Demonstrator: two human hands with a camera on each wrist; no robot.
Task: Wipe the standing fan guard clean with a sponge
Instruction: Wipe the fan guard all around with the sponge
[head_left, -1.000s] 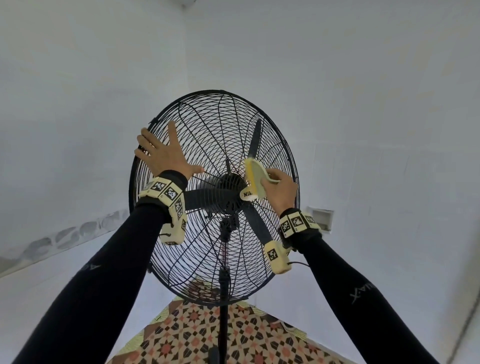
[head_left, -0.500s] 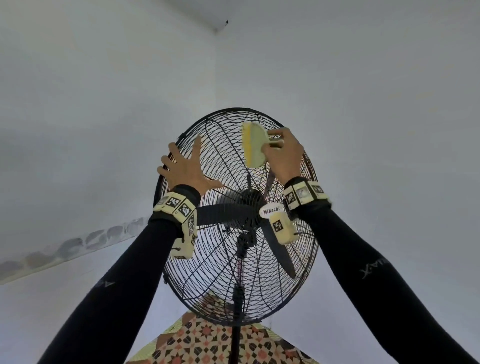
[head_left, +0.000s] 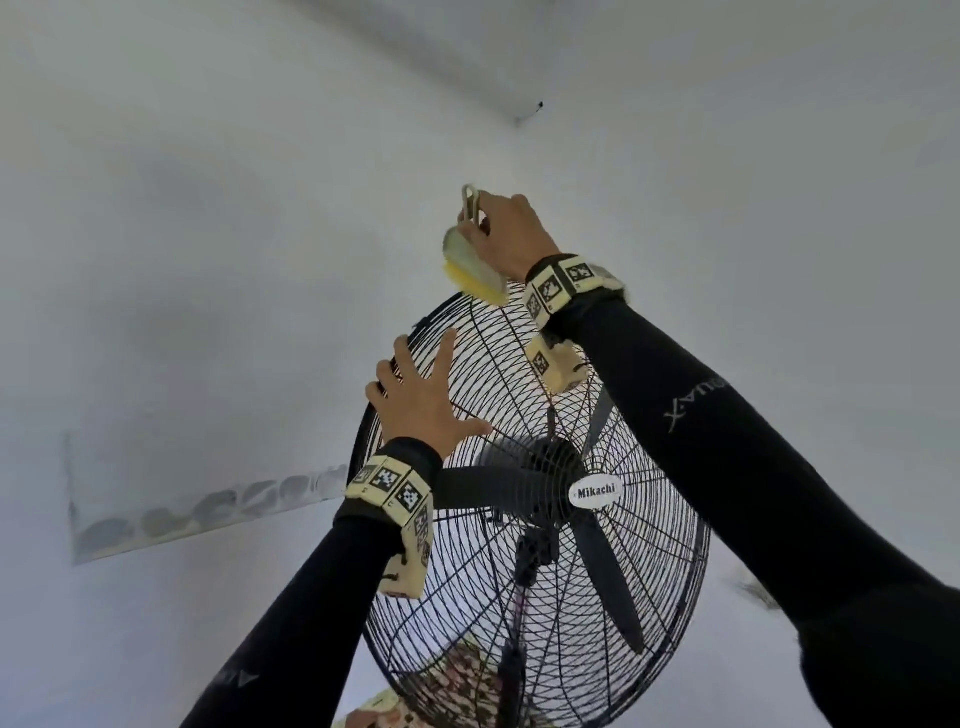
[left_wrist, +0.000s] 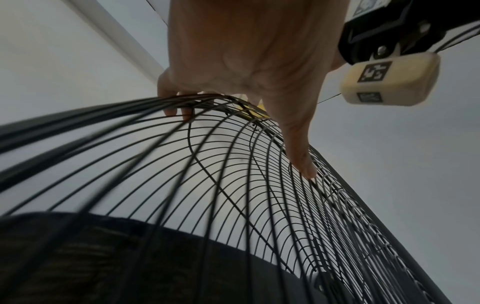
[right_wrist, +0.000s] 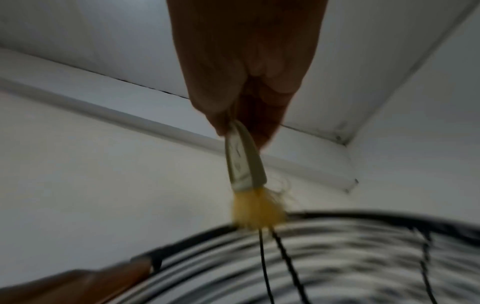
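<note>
A black wire fan guard (head_left: 649, 571) fills the lower middle of the head view, with a white Mikachi badge (head_left: 595, 492) at its hub. My right hand (head_left: 511, 234) grips the pale handle of a sponge (head_left: 470, 262), whose yellow head touches the guard's top rim. The right wrist view shows the sponge (right_wrist: 246, 164) pinched between fingers and thumb, its yellow end on the blurred guard (right_wrist: 337, 257). My left hand (head_left: 421, 395) lies flat with spread fingers on the guard's upper left. In the left wrist view that hand (left_wrist: 246, 51) rests on the guard wires (left_wrist: 233, 185).
White walls meet in a corner (head_left: 519, 119) right behind the fan, under the ceiling. The black fan pole (head_left: 511, 670) runs down from the motor. Patterned floor tiles (head_left: 457, 675) show through the guard's bottom. A grey strip (head_left: 197, 514) crosses the left wall.
My right hand has carried the sponge up from the hub, across the upper guard, to the top rim. The left hand stays pressed on the guard's upper left. The view tilted upward.
</note>
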